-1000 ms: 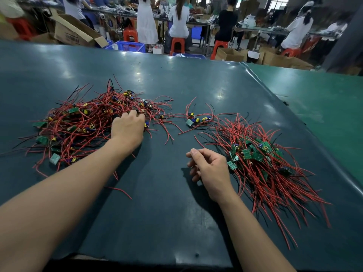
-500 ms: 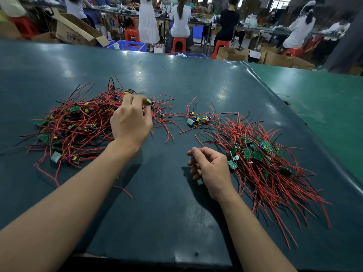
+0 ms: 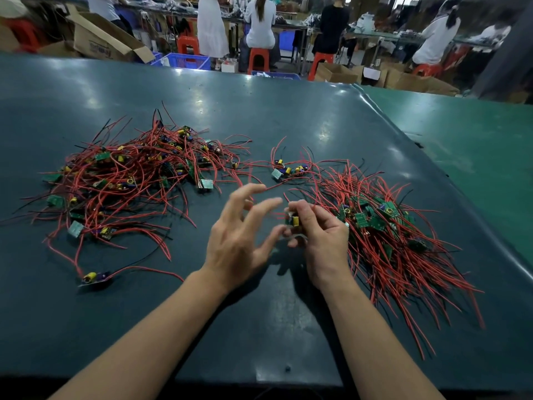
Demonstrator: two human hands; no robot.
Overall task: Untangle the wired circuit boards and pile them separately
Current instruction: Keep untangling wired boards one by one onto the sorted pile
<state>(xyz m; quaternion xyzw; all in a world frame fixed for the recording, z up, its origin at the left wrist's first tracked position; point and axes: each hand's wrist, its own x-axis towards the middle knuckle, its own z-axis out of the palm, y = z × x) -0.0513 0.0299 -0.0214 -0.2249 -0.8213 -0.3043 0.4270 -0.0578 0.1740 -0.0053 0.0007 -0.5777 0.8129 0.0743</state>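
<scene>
Boards with red and black leads lie in two heaps on my table (image 3: 259, 116). The tangled heap (image 3: 129, 180) sits far to my left, a knot of looping wires with small green boards, yellow coils and blue capacitors poking out at all angles. The sorted pile (image 3: 389, 241) lies just to the right of my right hand, its boards bunched together and its wires fanned out straight toward the near right corner. Between the two heaps, farther from me, a small cluster (image 3: 287, 170) of a few boards rests by itself, and a lone board (image 3: 93, 277) with a yellow coil lies near my left forearm, trailing one red lead.

One board (image 3: 294, 220) is up off the table in my right hand (image 3: 320, 238); my thumb and curled fingers pinch it, yellow part facing me, with blurred red wire running left from it. My left hand (image 3: 239, 241) is just beside it, fingers spread and straight, holding nothing; its fingertips look close to the board, though motion blur keeps me from telling whether they touch it or the wire.

The table is covered in smooth, dark teal sheet that shines under the lights; a paler green surface (image 3: 476, 157) joins it on the right. An open cardboard box (image 3: 106, 41) beyond the far edge carries blue print too blurred to read. No other writing is legible. People sit on red stools (image 3: 258, 60) at benches behind.
</scene>
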